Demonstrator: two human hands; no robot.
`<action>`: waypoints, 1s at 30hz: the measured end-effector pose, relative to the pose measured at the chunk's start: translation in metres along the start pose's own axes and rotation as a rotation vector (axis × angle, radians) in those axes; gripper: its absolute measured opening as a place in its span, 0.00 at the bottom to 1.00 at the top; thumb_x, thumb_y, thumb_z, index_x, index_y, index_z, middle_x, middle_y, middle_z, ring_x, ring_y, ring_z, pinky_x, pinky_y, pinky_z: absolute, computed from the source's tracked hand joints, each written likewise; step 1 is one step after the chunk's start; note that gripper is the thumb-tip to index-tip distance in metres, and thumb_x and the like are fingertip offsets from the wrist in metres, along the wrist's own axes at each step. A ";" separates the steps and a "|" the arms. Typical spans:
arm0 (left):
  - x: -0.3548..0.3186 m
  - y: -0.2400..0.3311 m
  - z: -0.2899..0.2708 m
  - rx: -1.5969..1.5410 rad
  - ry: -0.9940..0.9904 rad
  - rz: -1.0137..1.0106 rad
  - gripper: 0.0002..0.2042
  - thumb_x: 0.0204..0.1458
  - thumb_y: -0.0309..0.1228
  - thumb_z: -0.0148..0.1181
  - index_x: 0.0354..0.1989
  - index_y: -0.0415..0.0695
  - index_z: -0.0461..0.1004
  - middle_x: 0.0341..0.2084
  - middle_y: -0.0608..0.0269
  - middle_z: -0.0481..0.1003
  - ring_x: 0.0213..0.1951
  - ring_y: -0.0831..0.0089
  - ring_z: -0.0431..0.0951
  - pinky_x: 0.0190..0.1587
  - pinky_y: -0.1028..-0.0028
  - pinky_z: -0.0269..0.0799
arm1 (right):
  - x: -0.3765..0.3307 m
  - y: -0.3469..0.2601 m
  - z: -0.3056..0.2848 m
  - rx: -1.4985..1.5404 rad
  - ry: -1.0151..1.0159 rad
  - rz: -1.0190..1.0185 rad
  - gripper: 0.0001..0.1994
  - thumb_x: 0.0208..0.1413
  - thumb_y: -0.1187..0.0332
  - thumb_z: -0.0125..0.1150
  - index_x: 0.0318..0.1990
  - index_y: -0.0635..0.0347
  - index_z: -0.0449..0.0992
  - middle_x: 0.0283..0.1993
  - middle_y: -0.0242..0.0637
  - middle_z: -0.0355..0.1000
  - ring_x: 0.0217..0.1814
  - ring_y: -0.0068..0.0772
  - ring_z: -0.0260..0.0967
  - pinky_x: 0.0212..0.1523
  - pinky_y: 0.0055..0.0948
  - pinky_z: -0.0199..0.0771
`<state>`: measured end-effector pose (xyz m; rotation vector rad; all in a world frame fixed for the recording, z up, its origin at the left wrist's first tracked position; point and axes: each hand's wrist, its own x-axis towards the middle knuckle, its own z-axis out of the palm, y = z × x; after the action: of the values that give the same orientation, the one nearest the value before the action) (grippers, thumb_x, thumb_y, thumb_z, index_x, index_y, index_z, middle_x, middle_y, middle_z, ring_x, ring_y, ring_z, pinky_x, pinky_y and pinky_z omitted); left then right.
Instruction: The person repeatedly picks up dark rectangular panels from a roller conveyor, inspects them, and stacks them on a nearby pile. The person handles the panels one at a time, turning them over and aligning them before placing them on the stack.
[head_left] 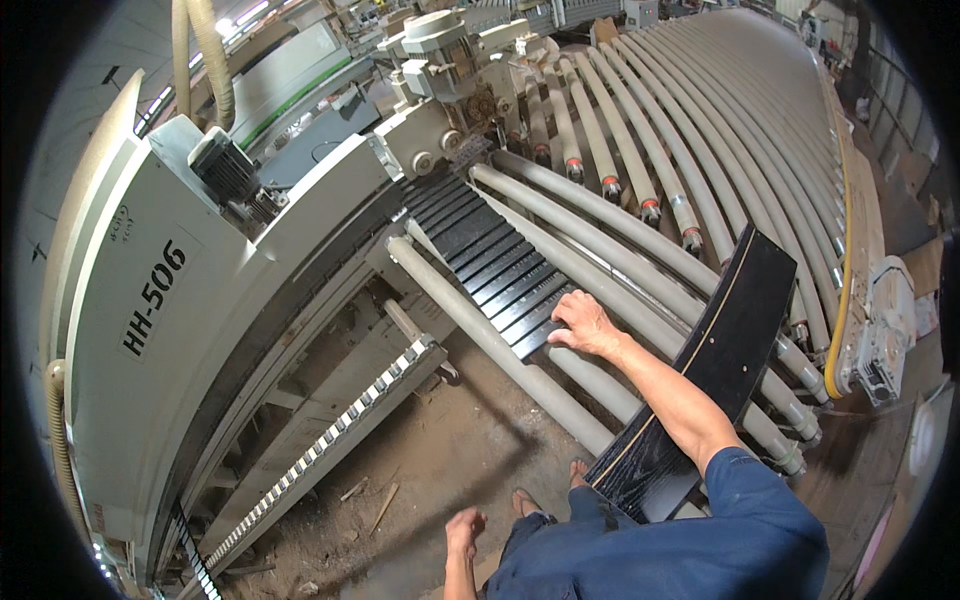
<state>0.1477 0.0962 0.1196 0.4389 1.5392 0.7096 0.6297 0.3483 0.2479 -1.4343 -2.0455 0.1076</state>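
Observation:
A row of narrow black strips (483,250) lies side by side across grey rollers, their near end close to me. My right hand (586,324) is at the side of that near end, its bent fingers apart and seeming to touch the strips; nothing shows gripped in it. Beneath my right forearm, wide black wood-grained boards (722,350) with a pale line along an edge lie across the rollers. Low and near my body, my left hand (465,528) hangs with fingers curled in and nothing visible in them.
A large white machine (190,290) with a dark motor (228,165) stands at left. A toothed chain rail (330,430) runs below it. Long grey rollers (670,110) fan out to the right, ending at a yellow-edged frame (848,300). Wood scraps (383,508) lie on the dusty floor.

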 end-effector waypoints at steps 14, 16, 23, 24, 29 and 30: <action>-0.010 0.138 0.136 -0.712 -0.783 0.037 0.20 0.56 0.34 0.63 0.55 0.41 0.72 0.54 0.58 0.75 0.59 0.59 0.70 0.67 0.54 0.56 | -0.115 -0.226 0.013 0.006 0.035 0.115 0.14 0.36 0.59 0.70 0.28 0.55 0.74 0.31 0.37 0.68 0.36 0.42 0.68 0.35 0.41 0.70; -0.021 0.121 0.115 -0.698 -0.763 0.046 0.23 0.55 0.33 0.63 0.58 0.40 0.70 0.58 0.58 0.72 0.61 0.58 0.68 0.68 0.53 0.56 | -0.131 -0.261 0.013 0.031 0.013 0.169 0.13 0.37 0.60 0.71 0.29 0.55 0.75 0.33 0.37 0.68 0.37 0.40 0.68 0.36 0.40 0.70; -0.093 0.147 0.064 -0.235 -0.650 0.350 0.33 0.47 0.30 0.66 0.63 0.35 0.62 0.52 0.53 0.73 0.54 0.60 0.74 0.60 0.60 0.67 | -0.147 -0.312 -0.039 0.209 0.244 0.329 0.18 0.48 0.66 0.69 0.45 0.65 0.75 0.47 0.45 0.72 0.51 0.44 0.71 0.50 0.40 0.74; -0.095 0.154 0.055 -0.211 -0.636 0.386 0.33 0.46 0.30 0.67 0.62 0.33 0.62 0.52 0.53 0.73 0.53 0.60 0.74 0.60 0.61 0.67 | -0.143 -0.308 -0.040 0.148 0.336 0.438 0.23 0.49 0.64 0.70 0.51 0.66 0.72 0.50 0.48 0.71 0.52 0.44 0.71 0.51 0.39 0.74; -0.112 0.164 0.033 -0.231 -0.779 0.431 0.33 0.45 0.31 0.67 0.59 0.28 0.64 0.49 0.50 0.74 0.50 0.62 0.76 0.57 0.65 0.69 | -0.144 -0.307 -0.038 1.413 0.411 1.073 0.33 0.61 0.54 0.63 0.65 0.70 0.61 0.59 0.48 0.69 0.57 0.35 0.70 0.58 0.33 0.71; -0.119 0.162 0.034 -0.227 -0.830 0.434 0.33 0.44 0.32 0.67 0.58 0.28 0.64 0.49 0.50 0.74 0.49 0.62 0.77 0.55 0.65 0.70 | -0.150 -0.306 -0.031 1.568 0.381 0.887 0.26 0.64 0.57 0.60 0.60 0.68 0.66 0.55 0.41 0.72 0.54 0.29 0.70 0.57 0.32 0.72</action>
<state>0.1708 0.1430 0.3167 0.7862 0.5763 0.8741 0.4272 0.0856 0.3304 -0.9467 -0.4097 1.3110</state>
